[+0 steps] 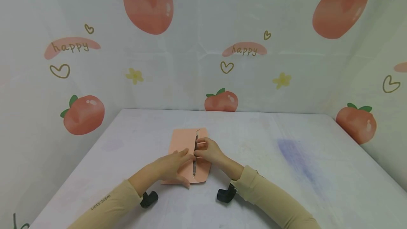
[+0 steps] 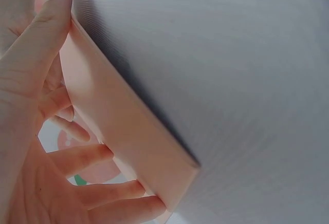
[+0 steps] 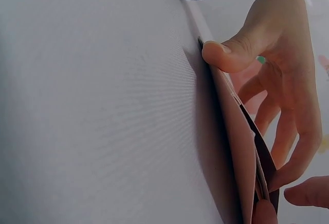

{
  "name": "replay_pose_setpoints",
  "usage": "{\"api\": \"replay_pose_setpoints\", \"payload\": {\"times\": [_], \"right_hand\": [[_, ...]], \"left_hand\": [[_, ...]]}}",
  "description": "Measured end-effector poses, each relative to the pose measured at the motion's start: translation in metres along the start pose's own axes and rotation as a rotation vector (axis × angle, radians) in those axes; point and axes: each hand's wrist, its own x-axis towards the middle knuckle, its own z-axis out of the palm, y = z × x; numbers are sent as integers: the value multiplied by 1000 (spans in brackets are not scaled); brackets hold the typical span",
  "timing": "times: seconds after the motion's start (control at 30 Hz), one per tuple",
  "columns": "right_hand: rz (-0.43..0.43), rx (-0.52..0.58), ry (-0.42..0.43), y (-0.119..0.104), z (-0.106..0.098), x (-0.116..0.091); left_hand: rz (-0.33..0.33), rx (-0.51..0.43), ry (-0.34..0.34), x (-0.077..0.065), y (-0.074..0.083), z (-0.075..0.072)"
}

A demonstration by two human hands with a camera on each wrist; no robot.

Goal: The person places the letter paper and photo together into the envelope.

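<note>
A flat peach folder-like item (image 1: 184,135) lies on the white table, with a narrow dark slit running lengthwise to the right of its middle. My left hand (image 1: 173,165) rests across its left part with spread fingers, the thumb at the near edge. In the left wrist view those fingers lie along the peach cover (image 2: 118,116). From the right, my right hand (image 1: 211,151) reaches over the slit, and its curled fingers hold the item there. The right wrist view shows a dark layer (image 3: 261,149) raised at the opening, beside a fingertip; the contents are hidden.
The white table (image 1: 254,144) carries a blue-purple smudge (image 1: 297,160) on the right. Black wrist-worn devices show beneath the left sleeve (image 1: 111,200) and the right sleeve (image 1: 273,199). A fruit-printed white curtain (image 1: 190,70) stands behind the table and at its sides.
</note>
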Motion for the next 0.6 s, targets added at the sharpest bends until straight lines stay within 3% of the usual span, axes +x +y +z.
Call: {"api": "replay_pose_setpoints", "payload": {"times": [0.6], "right_hand": [[-22,-56,13,2,1,-1]], "left_hand": [[1,-6,-1,1,0,1]]}}
